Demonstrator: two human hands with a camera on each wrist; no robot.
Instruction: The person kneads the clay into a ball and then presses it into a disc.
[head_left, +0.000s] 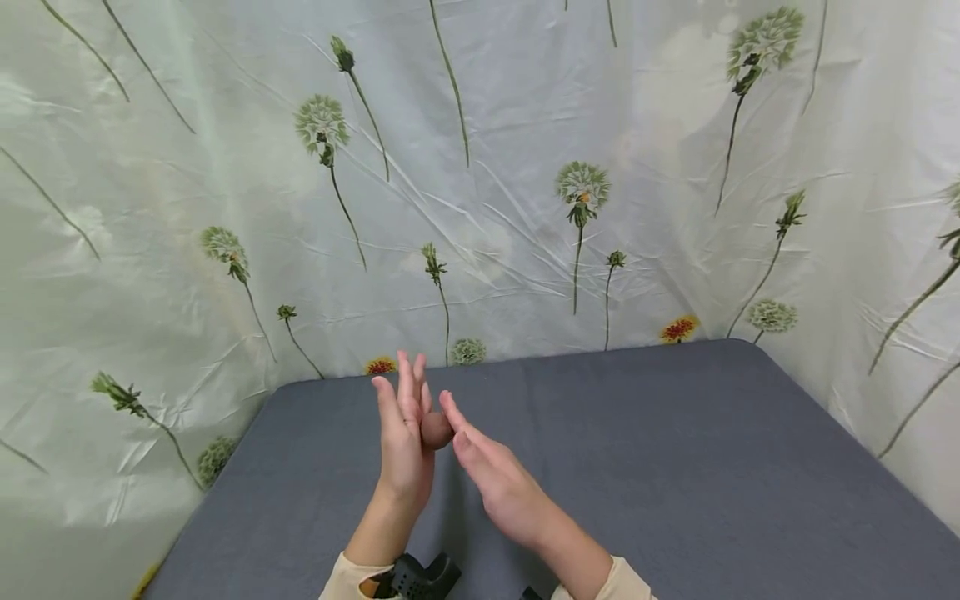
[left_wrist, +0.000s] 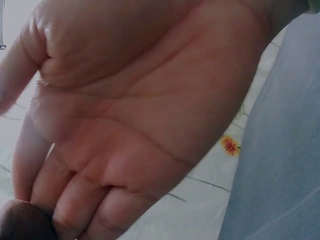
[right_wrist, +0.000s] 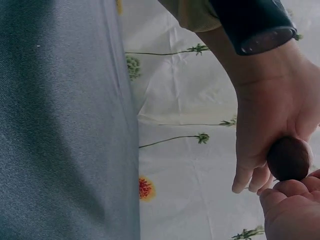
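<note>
A smooth brown ball, its material unclear, sits between my two hands above the table. Its one side lies against the palm side of my left hand, whose fingers are mostly straight and point up. From the other side, the straight fingers of my right hand touch it. In the left wrist view the ball shows partly at the lower left corner, by the fingers of the flat left hand. The right wrist view has the ball between the left palm and the right fingertips.
Beneath the hands is a table with a dark grey-blue cloth. A white curtain printed with dandelions hangs behind it and at both sides. A black wrist camera is strapped on the left wrist, by a cream sleeve.
</note>
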